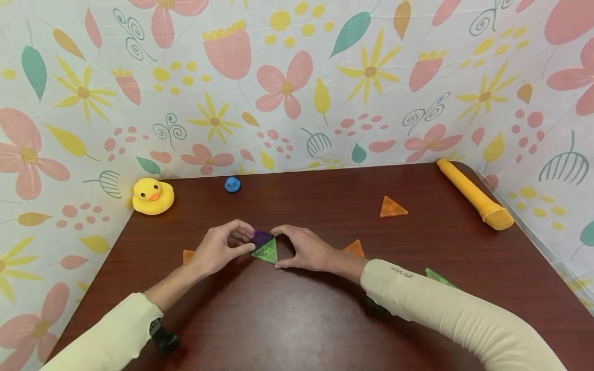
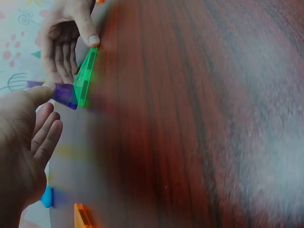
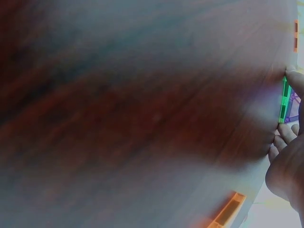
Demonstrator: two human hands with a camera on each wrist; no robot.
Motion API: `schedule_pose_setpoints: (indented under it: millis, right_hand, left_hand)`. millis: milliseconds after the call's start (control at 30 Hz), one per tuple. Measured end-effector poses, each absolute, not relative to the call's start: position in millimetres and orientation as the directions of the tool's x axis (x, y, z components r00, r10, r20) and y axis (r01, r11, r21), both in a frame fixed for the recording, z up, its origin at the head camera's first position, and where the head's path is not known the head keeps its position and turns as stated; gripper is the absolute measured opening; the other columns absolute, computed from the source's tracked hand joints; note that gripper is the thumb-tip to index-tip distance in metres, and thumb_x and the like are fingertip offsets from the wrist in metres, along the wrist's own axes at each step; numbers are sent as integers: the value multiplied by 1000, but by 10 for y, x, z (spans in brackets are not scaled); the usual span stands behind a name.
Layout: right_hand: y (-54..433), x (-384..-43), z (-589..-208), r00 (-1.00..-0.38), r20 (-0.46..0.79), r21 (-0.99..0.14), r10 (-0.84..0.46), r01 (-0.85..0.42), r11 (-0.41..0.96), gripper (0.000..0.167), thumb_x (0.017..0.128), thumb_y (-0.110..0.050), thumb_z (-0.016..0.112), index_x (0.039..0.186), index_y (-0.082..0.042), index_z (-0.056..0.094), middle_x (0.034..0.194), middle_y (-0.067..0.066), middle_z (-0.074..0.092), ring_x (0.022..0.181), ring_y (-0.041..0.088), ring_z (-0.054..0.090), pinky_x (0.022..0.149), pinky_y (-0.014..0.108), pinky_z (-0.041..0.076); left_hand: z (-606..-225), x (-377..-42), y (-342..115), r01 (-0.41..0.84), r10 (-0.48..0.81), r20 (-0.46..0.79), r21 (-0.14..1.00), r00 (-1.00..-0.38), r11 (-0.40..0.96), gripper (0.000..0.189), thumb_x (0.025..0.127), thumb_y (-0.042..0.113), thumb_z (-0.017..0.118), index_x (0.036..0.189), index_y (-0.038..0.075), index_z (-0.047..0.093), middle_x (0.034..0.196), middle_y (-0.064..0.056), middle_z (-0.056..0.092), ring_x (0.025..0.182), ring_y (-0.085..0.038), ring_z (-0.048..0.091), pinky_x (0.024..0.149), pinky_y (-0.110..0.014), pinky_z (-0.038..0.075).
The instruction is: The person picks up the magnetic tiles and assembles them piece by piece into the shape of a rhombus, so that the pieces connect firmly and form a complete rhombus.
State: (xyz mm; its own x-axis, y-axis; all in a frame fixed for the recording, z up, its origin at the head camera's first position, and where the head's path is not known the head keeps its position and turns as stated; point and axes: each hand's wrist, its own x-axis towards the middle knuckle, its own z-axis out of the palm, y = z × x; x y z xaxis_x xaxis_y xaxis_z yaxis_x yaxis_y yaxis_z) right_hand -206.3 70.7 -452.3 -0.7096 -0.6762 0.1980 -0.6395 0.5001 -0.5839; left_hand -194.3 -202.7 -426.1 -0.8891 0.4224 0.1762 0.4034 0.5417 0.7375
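At the middle of the table, a translucent purple magnetic tile (image 1: 262,238) meets the edge of a green triangular magnetic tile (image 1: 266,253). My left hand (image 1: 219,251) pinches the purple tile between thumb and fingers; the left wrist view shows the thumb on that purple piece (image 2: 64,94). From the other side my right hand (image 1: 307,249) holds the green tile by its corners, thumb at the near one and fingers at the far one. In the right wrist view the green tile (image 3: 284,100) shows only edge-on, between thumb and fingers.
Orange triangular tiles lie behind my right wrist (image 1: 355,248), farther back (image 1: 393,207) and beside my left wrist (image 1: 187,256). My right sleeve partly covers another green tile (image 1: 438,277). A yellow duck (image 1: 153,197), small blue duck (image 1: 232,184) and yellow toy microphone (image 1: 475,195) line the back.
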Motion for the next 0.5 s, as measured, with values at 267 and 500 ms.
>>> schedule_pose_setpoints:
  millis: [267, 500]
  right_hand:
    - [710, -2069, -4525, -715, 189, -587, -673, -632, 506, 77, 84, -31, 94, 145, -3, 56, 139, 9, 65, 134, 23, 60, 112, 41, 48]
    - [704, -2057, -4519, -709, 201, -578, -676, -643, 503, 77, 84, -30, 94, 145, -3, 56, 139, 10, 65, 134, 23, 60, 111, 41, 49]
  left_hand:
    - [-4212, -1947, -2182, 400, 434, 156, 730, -887, 555, 35, 91, 17, 88, 122, 13, 71, 112, 4, 76, 104, -15, 73, 93, -41, 59]
    - [-4185, -1947, -2379, 412, 457, 132, 689, -880, 596, 48, 91, 20, 88, 135, 11, 68, 127, -1, 75, 118, -19, 70, 103, -48, 54]
